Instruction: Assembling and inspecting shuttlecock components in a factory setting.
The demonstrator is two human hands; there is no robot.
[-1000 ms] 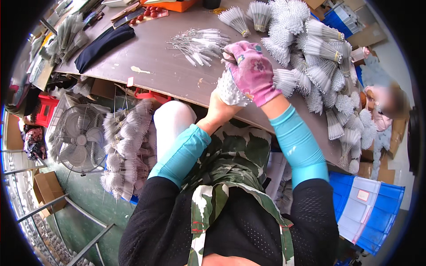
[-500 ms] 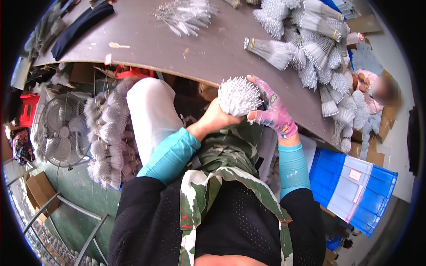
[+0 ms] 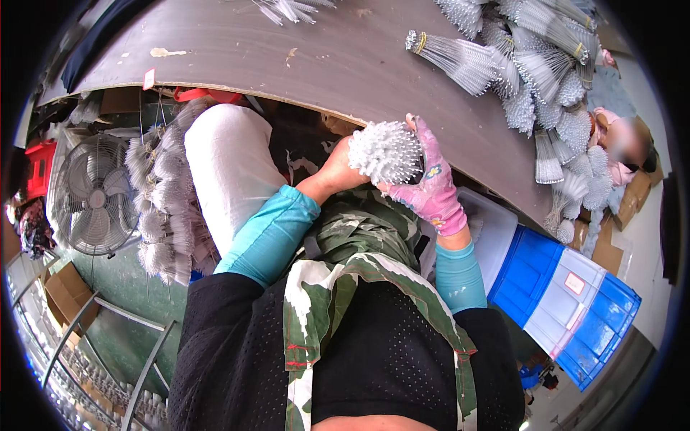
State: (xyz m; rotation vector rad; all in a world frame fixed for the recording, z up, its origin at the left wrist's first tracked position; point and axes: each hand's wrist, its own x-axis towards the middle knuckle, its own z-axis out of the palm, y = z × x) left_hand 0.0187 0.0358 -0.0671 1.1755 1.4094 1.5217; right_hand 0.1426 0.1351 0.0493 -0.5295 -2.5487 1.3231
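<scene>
A round bundle of thin wire brushes (image 3: 385,152) with white tips faces up in front of my lap, just off the table edge. My bare left hand (image 3: 341,167) is closed around its left side, with most of the fingers hidden behind it. On the other side my right hand (image 3: 433,188), in a pink flowered glove with bare fingertips, cups the bundle between thumb and fingers. The lower part of the bundle is out of sight.
Similar brush bundles (image 3: 532,79) pile up on the brown table (image 3: 345,68) at the right, some tied with yellow bands. Loose brushes (image 3: 291,8) lie at the far edge. A fan (image 3: 97,194) and hanging bundles stand left, a blue-and-white crate (image 3: 564,302) right. Another person sits far right.
The view has shifted a little, so table and pile appear moved. My right hand has turned more upright against the bundle. Both hands still hold it.
</scene>
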